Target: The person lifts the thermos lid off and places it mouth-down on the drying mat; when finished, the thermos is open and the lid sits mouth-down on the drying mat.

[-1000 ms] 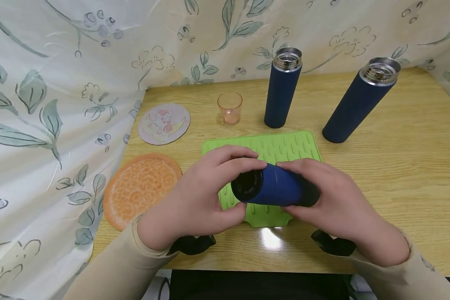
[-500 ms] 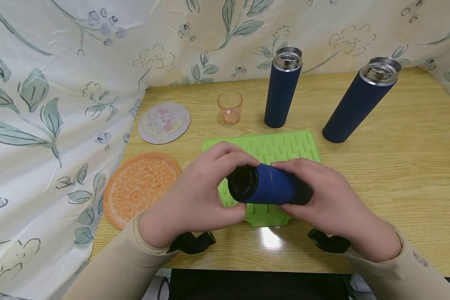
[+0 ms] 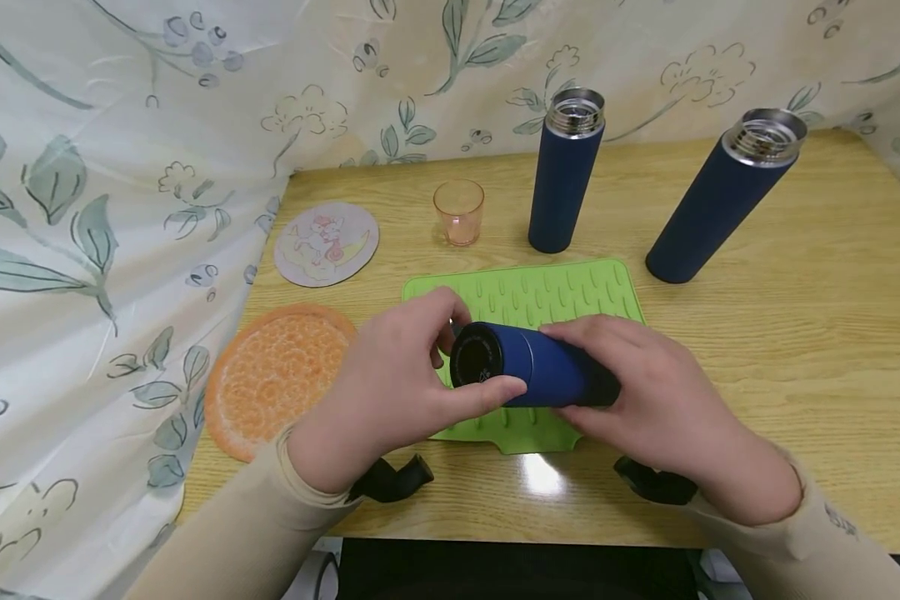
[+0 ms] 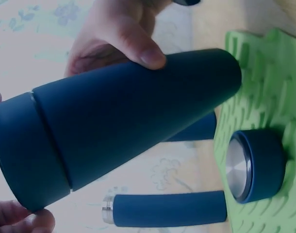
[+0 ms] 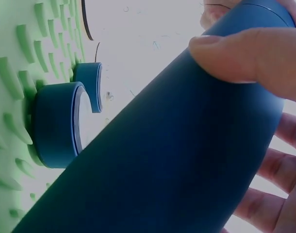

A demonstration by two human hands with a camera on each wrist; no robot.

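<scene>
A dark blue thermos bottle [image 3: 566, 367], capped with a matching lid [image 3: 515, 358], is held tilted over a green drying mat [image 3: 577, 296]. My right hand [image 3: 652, 383] grips its body near the base end. At the lid end is my left hand [image 3: 397, 375], its thumb across the lid's near side and its other fingers curled behind. The left wrist view shows its fingertips [image 4: 39, 221] against the lid's edge. Beneath the bottle, a loose lid [image 5: 56, 126] lies on the mat, with a second lid [image 5: 92, 85] behind it. The bottle hides both in the head view.
Two uncapped blue thermos bottles, a middle one [image 3: 566, 179] and a right one [image 3: 720, 204], stand behind the mat. A pink clear cup [image 3: 460, 212], a round coaster [image 3: 326, 243] and an orange round mat [image 3: 281, 375] are at the left. A patterned cloth [image 3: 217, 83] borders the wooden table.
The capped bottle has shifted slightly left. My left fingers have drawn back from over the lid to behind it, and the left thumb has come up across its near side.
</scene>
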